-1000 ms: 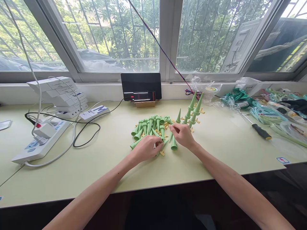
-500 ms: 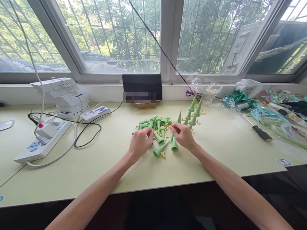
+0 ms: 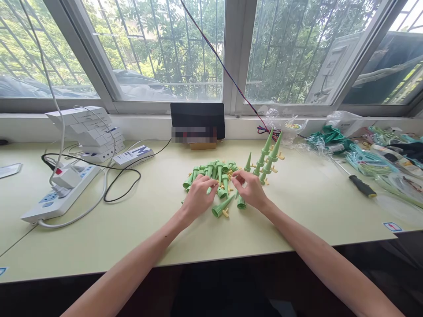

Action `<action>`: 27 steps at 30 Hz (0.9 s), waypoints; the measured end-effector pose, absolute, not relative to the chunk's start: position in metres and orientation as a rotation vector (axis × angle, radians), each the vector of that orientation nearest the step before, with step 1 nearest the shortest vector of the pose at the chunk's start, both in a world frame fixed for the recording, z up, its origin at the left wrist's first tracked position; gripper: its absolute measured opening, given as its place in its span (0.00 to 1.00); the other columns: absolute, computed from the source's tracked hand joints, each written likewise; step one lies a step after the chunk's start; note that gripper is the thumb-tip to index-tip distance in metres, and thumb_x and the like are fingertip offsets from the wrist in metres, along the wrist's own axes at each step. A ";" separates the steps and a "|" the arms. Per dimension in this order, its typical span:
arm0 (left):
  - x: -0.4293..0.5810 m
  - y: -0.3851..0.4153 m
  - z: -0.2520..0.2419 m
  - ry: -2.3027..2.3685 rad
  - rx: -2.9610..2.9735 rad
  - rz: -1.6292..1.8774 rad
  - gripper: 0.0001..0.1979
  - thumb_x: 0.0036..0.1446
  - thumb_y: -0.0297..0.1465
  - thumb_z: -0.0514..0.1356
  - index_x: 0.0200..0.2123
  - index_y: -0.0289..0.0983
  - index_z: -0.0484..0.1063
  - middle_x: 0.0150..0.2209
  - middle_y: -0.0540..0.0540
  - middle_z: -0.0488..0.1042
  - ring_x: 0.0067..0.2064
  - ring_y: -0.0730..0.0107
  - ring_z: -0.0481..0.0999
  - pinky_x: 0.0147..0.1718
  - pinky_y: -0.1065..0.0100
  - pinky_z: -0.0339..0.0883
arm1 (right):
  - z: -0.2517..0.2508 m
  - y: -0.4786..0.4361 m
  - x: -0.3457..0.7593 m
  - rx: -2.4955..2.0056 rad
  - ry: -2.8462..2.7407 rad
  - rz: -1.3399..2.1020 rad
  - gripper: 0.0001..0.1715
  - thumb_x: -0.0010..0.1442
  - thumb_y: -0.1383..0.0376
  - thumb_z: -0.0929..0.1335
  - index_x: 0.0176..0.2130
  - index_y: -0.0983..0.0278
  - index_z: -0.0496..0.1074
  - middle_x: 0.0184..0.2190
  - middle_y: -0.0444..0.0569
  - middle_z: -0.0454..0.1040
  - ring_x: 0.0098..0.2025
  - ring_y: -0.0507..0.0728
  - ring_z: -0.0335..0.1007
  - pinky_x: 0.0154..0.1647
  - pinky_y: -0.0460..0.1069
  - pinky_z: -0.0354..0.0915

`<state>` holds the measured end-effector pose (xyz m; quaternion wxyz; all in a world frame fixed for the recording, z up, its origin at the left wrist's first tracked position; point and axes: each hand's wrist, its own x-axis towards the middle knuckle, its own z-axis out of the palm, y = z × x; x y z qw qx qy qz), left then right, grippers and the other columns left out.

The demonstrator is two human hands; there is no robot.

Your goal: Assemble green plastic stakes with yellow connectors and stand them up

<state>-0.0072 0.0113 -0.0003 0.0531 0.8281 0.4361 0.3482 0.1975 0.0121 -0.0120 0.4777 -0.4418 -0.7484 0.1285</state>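
Note:
A pile of green plant watering spikes (image 3: 219, 167) lies on the table, with small yellow valves (image 3: 225, 213) among them. My left hand (image 3: 201, 193) is at the pile's near left side, its fingers pinched together. A speck of yellow shows by its fingertips; what they hold is too small to make out. Across a small gap, my right hand (image 3: 250, 190) pinches thumb and forefinger at the pile's right side, its contents also unclear. One loose spike (image 3: 222, 207) lies in front, between the hands. Behind my right hand, stacked spikes with yellow valves (image 3: 272, 154) stand upright.
A power strip (image 3: 61, 193) with plugs and cables lies at left, near stacked white boxes (image 3: 95, 132). A dark tablet (image 3: 197, 119) stands at the back. To the right are a screwdriver (image 3: 361, 186) and bagged items (image 3: 330, 138). The table's front edge runs below my forearms.
My left hand has moved slightly right, closer to my right hand, over the near part of the pile. My right hand stays almost in place. The view has shifted slightly.

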 end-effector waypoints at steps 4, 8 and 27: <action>-0.006 0.012 -0.005 1.284 2.521 0.997 0.13 0.65 0.33 0.55 0.34 0.38 0.79 0.31 0.45 0.71 0.38 0.62 0.65 0.37 0.65 0.64 | -0.017 0.015 0.194 -1.045 -1.917 0.324 0.07 0.65 0.65 0.64 0.40 0.64 0.72 0.29 0.46 0.71 0.33 0.54 0.67 0.38 0.49 0.64; -0.006 0.013 -0.008 1.258 2.560 0.907 0.14 0.65 0.36 0.55 0.35 0.40 0.80 0.31 0.45 0.71 0.38 0.62 0.64 0.39 0.63 0.63 | -0.020 0.019 0.192 -1.079 -1.991 0.374 0.09 0.65 0.65 0.65 0.41 0.63 0.75 0.32 0.48 0.72 0.33 0.54 0.67 0.38 0.50 0.64; -0.005 0.011 -0.007 1.386 2.534 0.842 0.13 0.63 0.35 0.56 0.35 0.37 0.79 0.31 0.44 0.69 0.38 0.60 0.65 0.40 0.60 0.64 | -0.018 0.025 0.186 -1.220 -2.045 0.475 0.09 0.59 0.68 0.70 0.41 0.64 0.80 0.29 0.46 0.70 0.29 0.52 0.64 0.35 0.48 0.62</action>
